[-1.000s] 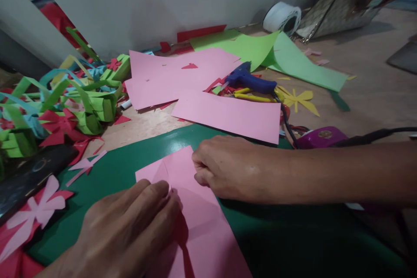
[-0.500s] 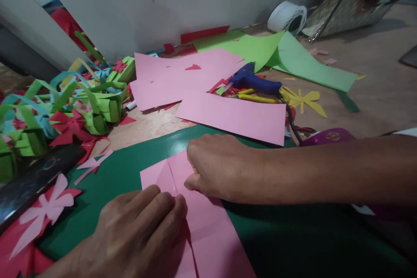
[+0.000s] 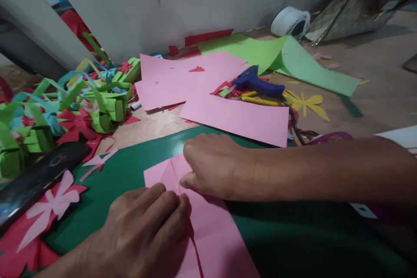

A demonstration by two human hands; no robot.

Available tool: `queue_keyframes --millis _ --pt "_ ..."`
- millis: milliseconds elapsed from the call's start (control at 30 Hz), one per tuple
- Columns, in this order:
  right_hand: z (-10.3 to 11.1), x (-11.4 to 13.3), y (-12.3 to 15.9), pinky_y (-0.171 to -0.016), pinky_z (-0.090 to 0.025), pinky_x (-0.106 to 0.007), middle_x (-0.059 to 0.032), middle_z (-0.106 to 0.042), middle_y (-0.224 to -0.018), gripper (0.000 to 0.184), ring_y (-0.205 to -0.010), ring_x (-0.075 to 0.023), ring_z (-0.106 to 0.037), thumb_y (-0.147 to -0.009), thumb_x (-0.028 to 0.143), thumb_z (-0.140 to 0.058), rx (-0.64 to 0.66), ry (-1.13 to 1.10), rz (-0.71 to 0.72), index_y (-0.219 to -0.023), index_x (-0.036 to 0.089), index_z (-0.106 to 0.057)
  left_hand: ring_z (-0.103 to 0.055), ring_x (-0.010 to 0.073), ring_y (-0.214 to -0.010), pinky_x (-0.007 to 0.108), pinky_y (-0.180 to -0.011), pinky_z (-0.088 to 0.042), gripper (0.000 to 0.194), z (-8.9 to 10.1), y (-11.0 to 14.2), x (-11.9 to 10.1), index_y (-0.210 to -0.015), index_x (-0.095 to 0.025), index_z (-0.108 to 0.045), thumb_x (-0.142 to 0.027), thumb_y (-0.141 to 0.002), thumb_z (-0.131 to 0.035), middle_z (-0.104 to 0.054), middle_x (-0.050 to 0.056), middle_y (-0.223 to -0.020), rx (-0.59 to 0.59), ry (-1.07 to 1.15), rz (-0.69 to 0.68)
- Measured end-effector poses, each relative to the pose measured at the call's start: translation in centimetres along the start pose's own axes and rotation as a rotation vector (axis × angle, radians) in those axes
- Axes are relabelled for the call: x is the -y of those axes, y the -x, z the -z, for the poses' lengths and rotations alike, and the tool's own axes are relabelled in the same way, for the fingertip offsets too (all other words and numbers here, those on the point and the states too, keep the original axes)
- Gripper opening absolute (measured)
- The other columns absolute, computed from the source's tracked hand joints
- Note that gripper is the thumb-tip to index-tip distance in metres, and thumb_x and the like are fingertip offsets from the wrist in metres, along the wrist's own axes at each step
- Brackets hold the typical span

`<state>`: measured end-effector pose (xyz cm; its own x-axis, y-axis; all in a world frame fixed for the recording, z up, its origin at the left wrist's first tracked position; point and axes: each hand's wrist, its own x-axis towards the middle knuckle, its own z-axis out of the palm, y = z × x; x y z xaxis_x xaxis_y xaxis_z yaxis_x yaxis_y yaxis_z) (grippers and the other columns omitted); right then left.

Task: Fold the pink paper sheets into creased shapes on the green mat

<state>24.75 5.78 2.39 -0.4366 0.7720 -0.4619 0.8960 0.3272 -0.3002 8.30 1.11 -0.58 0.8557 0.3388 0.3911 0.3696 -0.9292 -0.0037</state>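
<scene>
A folded pink paper sheet [image 3: 208, 234] lies on a dark green sheet [image 3: 130, 169] in front of me. My left hand [image 3: 143, 230] rests palm down on the paper's left side, fingers together and pressing flat near a crease. My right hand [image 3: 215, 165] reaches in from the right, fingers curled, its thumb and fingertips pressing the fold near the paper's top edge. The two hands almost touch at the crease.
Loose pink sheets [image 3: 182, 78] and a pink strip [image 3: 237, 117] lie beyond the green sheet. A blue glue gun [image 3: 257, 83] and yellow-handled scissors [image 3: 257, 97] sit beside light green paper [image 3: 293, 61]. Green paper baskets [image 3: 97, 100] crowd the left; a tape roll [image 3: 289, 21] stands by the wall.
My right hand slid left along the top of the pink paper. My left hand stayed pressed on the paper. The view drifted slightly.
</scene>
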Motion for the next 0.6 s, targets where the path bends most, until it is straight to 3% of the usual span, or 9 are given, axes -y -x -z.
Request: queue_keyframes --millis 167,367,467,600 --pt "-0.2 0.1 -0.4 -0.049 -0.038 -0.027 -0.01 -0.069 -0.074 0.015 -0.072 -0.024 -0.065 -0.076 0.028 -0.062 -0.048 0.008 0.069 -0.075 0.015 -0.071 -0.052 0.0148 -0.044 0.029 -0.038 -0.034 0.028 -0.1 0.2 0.1 -0.093 -0.011 -0.053 -0.012 -0.1 -0.026 -0.062 0.003 -0.059 -0.011 0.042 0.023" --pt "-0.1 -0.1 -0.4 -0.057 -0.047 -0.03 -0.0126 -0.07 -0.082 0.015 -0.078 -0.0258 -0.067 -0.076 0.022 -0.062 -0.024 -0.018 0.079 -0.085 0.014 -0.071 -0.06 0.0213 -0.078 0.031 -0.059 -0.047 0.019 -0.5 1.5 0.4 -0.103 -0.011 -0.056 -0.009 -0.097 -0.038 -0.068 0.011 -0.096 0.035 0.071 0.022" --pt "-0.2 -0.4 -0.2 -0.056 -0.046 -0.03 -0.0115 -0.07 -0.075 0.014 -0.076 -0.0263 -0.067 -0.074 0.024 -0.063 -0.005 -0.027 0.065 -0.08 0.014 -0.071 -0.059 0.0242 -0.087 0.033 -0.065 -0.049 0.018 -0.6 2.0 0.4 -0.104 -0.009 -0.056 -0.007 -0.095 -0.041 -0.067 0.011 -0.098 0.044 0.057 0.01" --pt "-0.4 -0.8 0.0 -0.058 -0.045 -0.029 -0.0093 -0.069 -0.07 0.014 -0.075 -0.025 -0.067 -0.073 0.025 -0.064 0.002 -0.016 0.047 -0.077 0.015 -0.072 -0.059 0.0226 -0.082 0.032 -0.062 -0.049 0.017 -0.7 1.8 0.4 -0.102 -0.009 -0.056 -0.007 -0.094 -0.042 -0.069 0.011 -0.097 0.047 0.049 0.024"
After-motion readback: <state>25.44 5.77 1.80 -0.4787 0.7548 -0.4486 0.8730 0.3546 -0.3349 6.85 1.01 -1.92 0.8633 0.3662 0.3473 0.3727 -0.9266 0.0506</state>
